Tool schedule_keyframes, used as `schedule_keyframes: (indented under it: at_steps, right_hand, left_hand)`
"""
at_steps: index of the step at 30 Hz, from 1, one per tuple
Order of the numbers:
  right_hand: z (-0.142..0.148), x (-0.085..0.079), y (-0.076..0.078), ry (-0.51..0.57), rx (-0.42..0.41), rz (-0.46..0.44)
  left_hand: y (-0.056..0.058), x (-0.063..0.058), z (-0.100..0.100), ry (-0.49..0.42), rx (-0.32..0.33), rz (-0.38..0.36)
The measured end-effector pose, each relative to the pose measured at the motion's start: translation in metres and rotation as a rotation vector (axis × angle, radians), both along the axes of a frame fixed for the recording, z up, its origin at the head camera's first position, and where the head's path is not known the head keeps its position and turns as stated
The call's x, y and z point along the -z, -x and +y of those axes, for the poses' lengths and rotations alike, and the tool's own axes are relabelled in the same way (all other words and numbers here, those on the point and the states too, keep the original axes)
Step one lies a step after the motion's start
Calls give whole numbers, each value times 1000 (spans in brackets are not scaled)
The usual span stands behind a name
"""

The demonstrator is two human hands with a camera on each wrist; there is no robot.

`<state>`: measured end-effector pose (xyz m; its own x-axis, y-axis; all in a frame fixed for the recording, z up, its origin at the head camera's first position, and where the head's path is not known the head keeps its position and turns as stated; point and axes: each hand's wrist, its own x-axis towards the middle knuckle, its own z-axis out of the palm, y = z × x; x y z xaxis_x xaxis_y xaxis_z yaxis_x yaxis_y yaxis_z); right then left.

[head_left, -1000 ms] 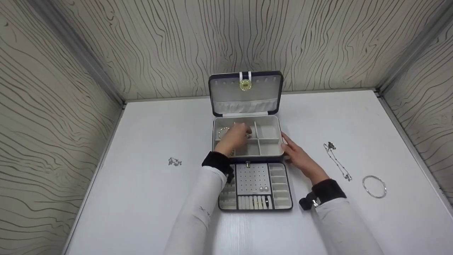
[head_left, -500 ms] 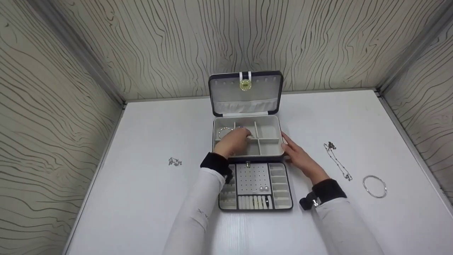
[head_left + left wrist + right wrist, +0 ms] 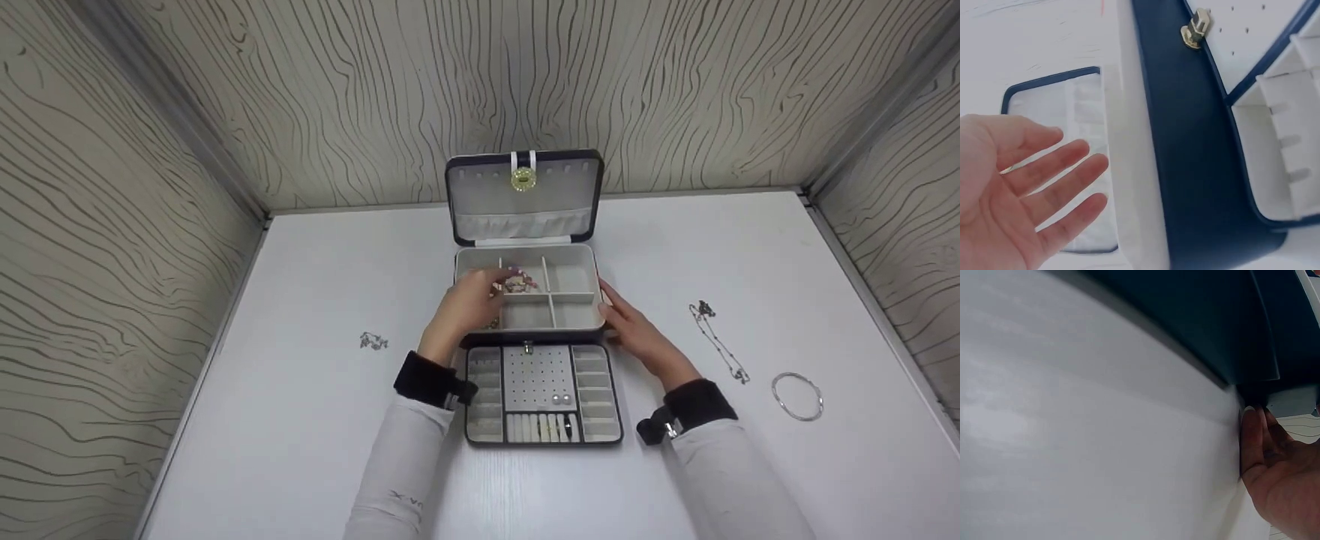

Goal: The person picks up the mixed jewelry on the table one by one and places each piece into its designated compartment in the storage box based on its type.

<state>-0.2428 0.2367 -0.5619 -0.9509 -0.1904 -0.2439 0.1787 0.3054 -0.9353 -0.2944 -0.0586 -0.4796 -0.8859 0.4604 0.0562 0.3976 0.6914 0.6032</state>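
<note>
A dark-blue jewellery box (image 3: 528, 337) stands with its lid raised, its compartments lined in pale grey. My left hand (image 3: 466, 304) hovers over the left compartments, fingers extended and apart; the left wrist view shows its palm with nothing held. Beside its fingertips, a pink beaded bracelet (image 3: 519, 283) lies in the back middle compartment. Part of another beaded piece (image 3: 493, 324) peeks out below the hand, in the front left compartment. My right hand (image 3: 637, 334) rests against the box's right side, with fingers fairly straight along the wall and thumb at the rim.
In front lies the box's divided tray (image 3: 616, 397) with pearl-like studs (image 3: 561, 399) and rings in its slots. A silver chain (image 3: 373, 341) lies left on the white table. To the right are a necklace (image 3: 716, 341) and a silver bangle (image 3: 797, 396). Patterned panels stand behind and at both sides.
My left hand has drawn back to the left and its fingers have opened, uncovering the pink beaded bracelet in the back middle compartment. My right hand stays at the box's side.
</note>
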Motion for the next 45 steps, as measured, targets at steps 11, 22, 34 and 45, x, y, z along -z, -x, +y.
schedule_keyframes:
  at_steps: [11,22,34,45]
  right_hand:
    - [0,-2,0,-29,16,-8]
    - [-2,0,1,-31,12,-8]
    - [-3,0,2,-12,17,-13]
    - [-5,-6,-3,-3,30,-28]
  left_hand:
    - [-17,15,-26,-146,-443,120]
    - [-16,51,-45,-263,-524,-15]
    - [-16,58,-52,-346,-491,-151]
    - [-15,60,-49,-398,-498,-193]
